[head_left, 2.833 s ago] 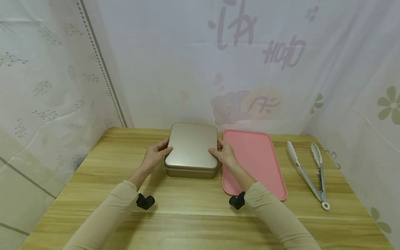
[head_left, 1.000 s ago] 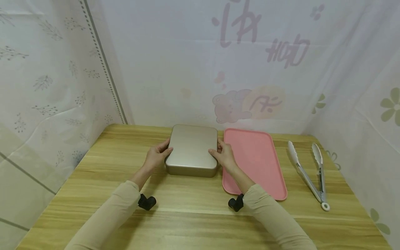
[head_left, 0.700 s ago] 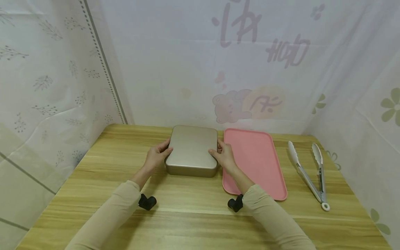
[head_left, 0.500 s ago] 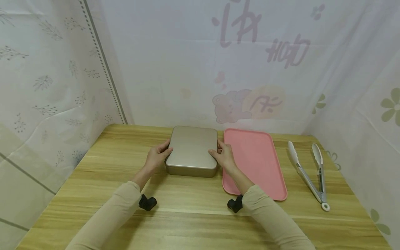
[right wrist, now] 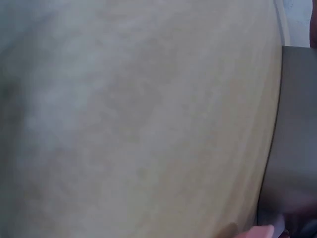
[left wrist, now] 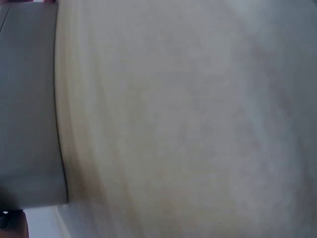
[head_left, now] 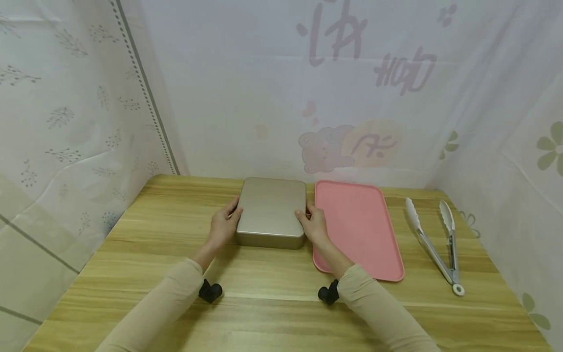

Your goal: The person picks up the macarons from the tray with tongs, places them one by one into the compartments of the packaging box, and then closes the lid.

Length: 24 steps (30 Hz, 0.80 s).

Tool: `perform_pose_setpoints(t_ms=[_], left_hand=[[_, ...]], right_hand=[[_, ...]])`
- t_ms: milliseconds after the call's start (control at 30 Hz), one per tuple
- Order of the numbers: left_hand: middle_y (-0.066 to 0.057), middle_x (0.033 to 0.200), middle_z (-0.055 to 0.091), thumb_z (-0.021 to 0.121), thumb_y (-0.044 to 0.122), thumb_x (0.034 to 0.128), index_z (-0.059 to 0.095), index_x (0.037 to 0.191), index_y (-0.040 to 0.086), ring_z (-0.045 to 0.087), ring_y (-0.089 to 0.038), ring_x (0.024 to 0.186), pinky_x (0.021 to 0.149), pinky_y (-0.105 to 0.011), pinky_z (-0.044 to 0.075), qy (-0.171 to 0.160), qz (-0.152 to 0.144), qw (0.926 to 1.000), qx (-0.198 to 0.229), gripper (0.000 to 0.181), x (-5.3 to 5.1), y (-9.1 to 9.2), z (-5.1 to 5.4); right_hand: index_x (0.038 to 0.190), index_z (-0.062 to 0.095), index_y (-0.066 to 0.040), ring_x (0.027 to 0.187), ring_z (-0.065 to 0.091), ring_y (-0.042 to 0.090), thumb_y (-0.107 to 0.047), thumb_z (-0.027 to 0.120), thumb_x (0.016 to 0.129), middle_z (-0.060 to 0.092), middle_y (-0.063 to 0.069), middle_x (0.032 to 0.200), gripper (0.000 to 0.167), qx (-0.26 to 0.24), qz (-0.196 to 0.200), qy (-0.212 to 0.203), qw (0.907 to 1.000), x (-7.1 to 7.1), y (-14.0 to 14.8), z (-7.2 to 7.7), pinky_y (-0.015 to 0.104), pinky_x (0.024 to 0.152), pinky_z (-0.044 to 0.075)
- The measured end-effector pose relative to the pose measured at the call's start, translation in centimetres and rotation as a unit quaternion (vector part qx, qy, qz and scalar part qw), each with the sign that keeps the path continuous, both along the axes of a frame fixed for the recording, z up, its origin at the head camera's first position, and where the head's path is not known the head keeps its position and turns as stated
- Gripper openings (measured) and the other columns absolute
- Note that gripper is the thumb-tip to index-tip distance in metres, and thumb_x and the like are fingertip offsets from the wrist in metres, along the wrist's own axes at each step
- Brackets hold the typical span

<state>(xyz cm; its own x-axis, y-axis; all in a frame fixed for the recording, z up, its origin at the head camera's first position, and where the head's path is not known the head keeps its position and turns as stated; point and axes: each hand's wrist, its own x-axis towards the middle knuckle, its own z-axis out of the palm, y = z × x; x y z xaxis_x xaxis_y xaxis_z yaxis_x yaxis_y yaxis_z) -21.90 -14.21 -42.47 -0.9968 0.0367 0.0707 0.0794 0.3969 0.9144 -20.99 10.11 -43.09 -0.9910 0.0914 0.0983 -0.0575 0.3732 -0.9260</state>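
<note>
A champagne-coloured rectangular metal tin (head_left: 271,208) stands on the wooden table, its lid seated on top. At its left side my left hand (head_left: 224,225) grips it, thumb by the lid's edge. From the opposite side my right hand (head_left: 314,225) grips it, thumb tip over the lid's rim. Most of the fingers are hidden behind the sides. In the left wrist view the tin's wall (left wrist: 27,99) fills the left edge. The right wrist view has the tin (right wrist: 297,124) at its right edge. Whatever is inside is out of sight.
Just right of the tin lies a pink tray (head_left: 360,230), partly under my right forearm. Farther right, metal tongs (head_left: 444,259) with pale tips lie spread apart. A patterned cloth (head_left: 246,88) hangs behind the table (head_left: 264,318).
The lid, raised with a gap along its front 2.8 seconds ago, has gone down onto the tin. Both hands have since shifted slightly toward me along the sides.
</note>
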Motion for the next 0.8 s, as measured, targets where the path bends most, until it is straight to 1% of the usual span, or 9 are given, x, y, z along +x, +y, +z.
perform_pose_setpoints(t_ms=[133, 300, 367, 433, 533, 600, 633, 733, 800], left_hand=[[-0.017, 0.144, 0.039, 0.046, 0.014, 0.1003, 0.038, 0.141, -0.004, 0.037, -0.030, 0.133, 0.107, -0.040, 0.036, 0.021, 0.016, 0.9994, -0.025, 0.045, 0.1, 0.2, -0.2], [-0.020, 0.141, 0.042, 0.046, 0.012, 0.1000, 0.041, 0.138, -0.006, 0.040, -0.033, 0.131, 0.105, -0.041, 0.037, 0.044, 0.025, 0.9982, -0.033, 0.042, 0.2, 0.4, -0.3], [-0.020, 0.139, 0.044, 0.047, 0.011, 0.0994, 0.043, 0.137, -0.006, 0.042, -0.033, 0.129, 0.104, -0.041, 0.039, 0.048, 0.030, 0.9978, -0.035, 0.041, 0.2, 0.4, -0.3], [-0.020, 0.138, 0.045, 0.048, 0.011, 0.0992, 0.044, 0.137, -0.006, 0.043, -0.033, 0.128, 0.103, -0.041, 0.040, 0.044, 0.034, 0.9978, -0.036, 0.041, 0.2, 0.4, -0.4], [-0.018, 0.139, 0.046, 0.048, 0.013, 0.0994, 0.044, 0.138, -0.003, 0.043, -0.031, 0.129, 0.103, -0.040, 0.040, 0.022, 0.038, 0.9986, -0.028, 0.042, 0.0, 0.3, -0.4], [-0.017, 0.141, 0.045, 0.047, 0.015, 0.0997, 0.043, 0.140, -0.001, 0.042, -0.029, 0.131, 0.106, -0.038, 0.039, -0.009, 0.037, 0.9992, -0.013, 0.043, -0.1, 0.1, -0.3], [-0.017, 0.141, 0.045, 0.047, 0.014, 0.0996, 0.042, 0.140, -0.001, 0.042, -0.029, 0.132, 0.107, -0.038, 0.038, -0.022, 0.036, 0.9991, 0.000, 0.044, -0.4, 0.0, -0.3], [-0.017, 0.144, 0.042, 0.046, 0.016, 0.1001, 0.037, 0.142, -0.003, 0.038, -0.028, 0.134, 0.111, -0.037, 0.033, -0.065, 0.030, 0.9963, 0.047, 0.047, -1.2, -0.1, 0.2], [-0.019, 0.146, 0.039, 0.043, 0.019, 0.1008, 0.034, 0.143, -0.004, 0.034, -0.029, 0.136, 0.112, -0.038, 0.029, -0.080, 0.030, 0.9942, 0.065, 0.049, -1.9, -0.1, 0.7]], right_hand=[[0.126, 0.053, 0.009, 0.096, 0.061, 0.031, -0.013, 0.057, 0.094, 0.058, 0.025, 0.111, 0.039, 0.007, -0.010, 0.009, 0.9999, 0.2, -0.2, -0.2, 0.035, 0.080, 0.055], [0.128, 0.052, 0.009, 0.095, 0.059, 0.030, -0.013, 0.055, 0.095, 0.054, 0.025, 0.112, 0.039, 0.003, -0.020, 0.008, 0.9998, 0.3, -0.2, -0.4, 0.034, 0.080, 0.055], [0.128, 0.052, 0.008, 0.094, 0.059, 0.029, -0.013, 0.055, 0.095, 0.053, 0.023, 0.112, 0.039, 0.001, -0.022, 0.007, 0.9997, 0.3, -0.2, -0.5, 0.034, 0.079, 0.055], [0.126, 0.054, 0.008, 0.094, 0.058, 0.028, -0.013, 0.055, 0.095, 0.053, 0.023, 0.110, 0.038, 0.003, -0.023, 0.008, 0.9997, 0.3, -0.2, -0.5, 0.033, 0.079, 0.055], [0.123, 0.056, 0.009, 0.092, 0.058, 0.028, -0.013, 0.057, 0.094, 0.057, 0.023, 0.106, 0.037, 0.010, -0.022, 0.003, 0.9997, 0.2, -0.1, -0.4, 0.033, 0.078, 0.054], [0.121, 0.057, 0.009, 0.092, 0.059, 0.028, -0.014, 0.057, 0.093, 0.060, 0.023, 0.104, 0.036, 0.007, -0.016, -0.009, 0.9998, 0.2, 0.0, -0.1, 0.034, 0.078, 0.054], [0.123, 0.055, 0.009, 0.093, 0.060, 0.028, -0.015, 0.056, 0.094, 0.061, 0.024, 0.105, 0.038, 0.004, -0.012, -0.018, 0.9998, 0.0, 0.1, 0.0, 0.034, 0.079, 0.054], [0.130, 0.047, 0.011, 0.108, 0.058, 0.033, -0.020, 0.051, 0.097, 0.058, 0.027, 0.118, 0.045, -0.019, -0.011, -0.048, 0.9986, -0.6, 0.5, 0.5, 0.039, 0.092, 0.050], [0.134, 0.043, 0.011, 0.118, 0.052, 0.036, -0.023, 0.046, 0.100, 0.053, 0.028, 0.127, 0.049, -0.028, -0.025, -0.056, 0.9977, -1.1, 0.7, 0.7, 0.043, 0.100, 0.044]])
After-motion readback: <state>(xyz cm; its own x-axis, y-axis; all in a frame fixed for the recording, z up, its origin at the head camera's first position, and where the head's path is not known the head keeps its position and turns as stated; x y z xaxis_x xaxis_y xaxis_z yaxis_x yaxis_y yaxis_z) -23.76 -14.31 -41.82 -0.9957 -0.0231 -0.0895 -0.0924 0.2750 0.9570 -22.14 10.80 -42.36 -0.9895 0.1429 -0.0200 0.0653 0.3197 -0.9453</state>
